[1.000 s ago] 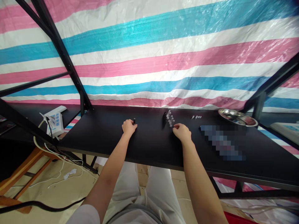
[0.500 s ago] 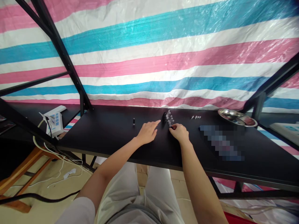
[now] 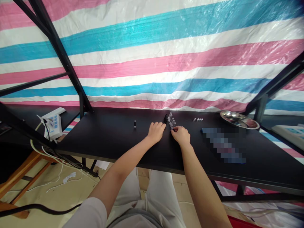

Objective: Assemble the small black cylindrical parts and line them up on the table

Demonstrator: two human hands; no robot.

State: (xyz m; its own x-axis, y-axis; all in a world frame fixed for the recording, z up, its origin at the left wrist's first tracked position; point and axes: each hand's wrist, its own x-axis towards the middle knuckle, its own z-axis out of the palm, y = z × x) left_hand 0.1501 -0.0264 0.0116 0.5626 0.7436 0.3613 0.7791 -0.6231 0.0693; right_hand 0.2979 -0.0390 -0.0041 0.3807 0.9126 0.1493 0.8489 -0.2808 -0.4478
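My left hand (image 3: 156, 132) is palm down over the black table, its fingers curled and pressed together. Its fingertips reach the near end of a row of small black caps (image 3: 166, 118), and what they pinch, if anything, is hidden. Just to the right, a row of small clear vials (image 3: 170, 116) stands beside the caps. My right hand (image 3: 181, 134) has thumb and forefinger closed at the nearest of these vials, partly covering it. One small vial with a black top (image 3: 135, 123) stands upright by itself, left of my left hand.
Several tiny shiny pieces (image 3: 198, 119) lie right of the vials. A round metal tray (image 3: 257, 127) sits at the back right, with a blurred flat item (image 3: 224, 147) before it. Black metal posts (image 3: 71, 68) flank the table (image 3: 106, 139); a striped sheet hangs behind. A power strip (image 3: 54, 125) is at left.
My left hand has moved right to the black caps, and its outstretched fingers have curled. The right hand stays by the nearest vial. The view has shifted slightly.
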